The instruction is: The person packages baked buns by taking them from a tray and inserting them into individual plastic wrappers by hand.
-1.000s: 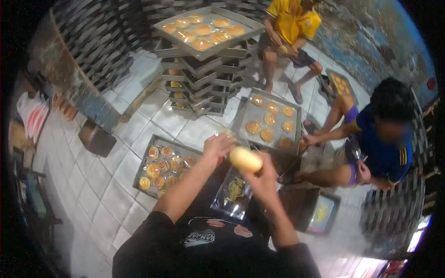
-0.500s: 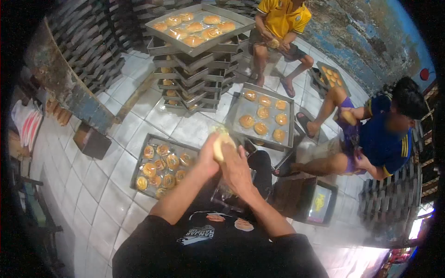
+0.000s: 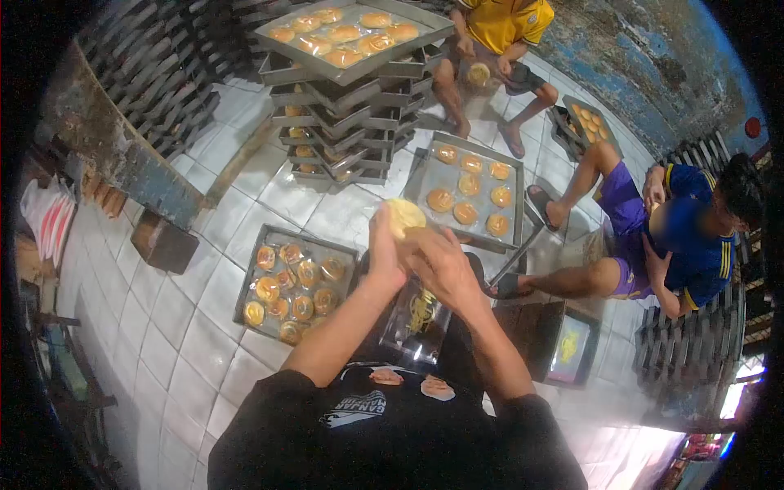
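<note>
A pale yellow bun (image 3: 406,216) is held up in front of my chest. My left hand (image 3: 384,255) grips it from the left side, its fingers partly behind the bun. My right hand (image 3: 447,268) has its fingers bent against the bun's lower right edge; the fingertips are partly hidden. Whether a clear wrapper surrounds the bun is hard to make out. Below my hands, on my lap, lies a shiny stack of clear plastic bags (image 3: 419,318) with yellow print.
Trays of wrapped buns stand on the tiled floor: one tray (image 3: 239,314) at left, another tray (image 3: 521,200) ahead. A tall tray stack (image 3: 339,110) rises behind. A seated person in yellow (image 3: 506,28) and another in blue (image 3: 698,224) handle buns. A box (image 3: 584,371) holds more bags.
The bun has turned and moved slightly up and right, showing a rounder side. My right hand has shifted right and down along it, exposing the bags on my lap.
</note>
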`<state>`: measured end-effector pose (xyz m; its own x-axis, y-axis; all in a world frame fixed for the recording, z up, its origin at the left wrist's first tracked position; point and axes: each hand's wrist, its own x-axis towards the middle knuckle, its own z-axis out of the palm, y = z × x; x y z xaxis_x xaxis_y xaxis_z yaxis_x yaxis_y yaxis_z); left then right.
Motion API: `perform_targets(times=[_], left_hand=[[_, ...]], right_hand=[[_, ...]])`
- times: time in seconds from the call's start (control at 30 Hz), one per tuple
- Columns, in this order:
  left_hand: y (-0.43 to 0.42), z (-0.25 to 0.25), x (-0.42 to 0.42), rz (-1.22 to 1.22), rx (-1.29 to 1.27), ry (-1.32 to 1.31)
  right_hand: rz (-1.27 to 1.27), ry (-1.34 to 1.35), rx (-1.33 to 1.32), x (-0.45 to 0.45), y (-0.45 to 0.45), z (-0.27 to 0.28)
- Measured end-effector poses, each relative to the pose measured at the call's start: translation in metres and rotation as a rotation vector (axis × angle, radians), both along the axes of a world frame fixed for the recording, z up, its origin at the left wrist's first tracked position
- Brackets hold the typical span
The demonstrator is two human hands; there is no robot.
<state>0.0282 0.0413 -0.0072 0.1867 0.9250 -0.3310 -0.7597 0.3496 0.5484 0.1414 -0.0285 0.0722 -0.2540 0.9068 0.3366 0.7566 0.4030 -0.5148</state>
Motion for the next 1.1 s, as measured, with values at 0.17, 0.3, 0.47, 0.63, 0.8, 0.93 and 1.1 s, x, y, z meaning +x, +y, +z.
perform_targets(times=[0.17, 0.3, 0.47, 0.63, 0.8, 0.93, 1.1], left_hand=[[0.012, 0.011, -0.009, -0.196, -0.182, -0.279], [0.042, -0.040, -0.026, -0.264, -0.049, -0.339], [0.032, -0.019, -0.046, -0.054, -0.066, -0.273], [0.022, -0.033, -0.025, -0.223, -0.126, -0.206], [0.039, -0.021, -0.052, -0.059, -0.131, -0.188], [0.028, -0.023, -0.043, -0.059, -0.125, -0.199], [0.024, -0.036, -0.015, -0.040, -0.213, -0.102]], right_hand=[[0.066, 0.239, -0.211, -0.014, -0.013, -0.011], [0.838, 0.847, -1.194, -0.026, -0.043, 0.010], [-0.002, 0.792, -0.333, -0.021, -0.026, -0.004], [0.105, 0.370, -0.258, -0.021, -0.020, -0.024], [0.457, 1.031, -0.963, -0.008, -0.055, 0.018], [-0.065, 0.917, -0.453, -0.016, -0.028, -0.014], [0.218, 0.660, -0.537, -0.014, -0.028, -0.016]])
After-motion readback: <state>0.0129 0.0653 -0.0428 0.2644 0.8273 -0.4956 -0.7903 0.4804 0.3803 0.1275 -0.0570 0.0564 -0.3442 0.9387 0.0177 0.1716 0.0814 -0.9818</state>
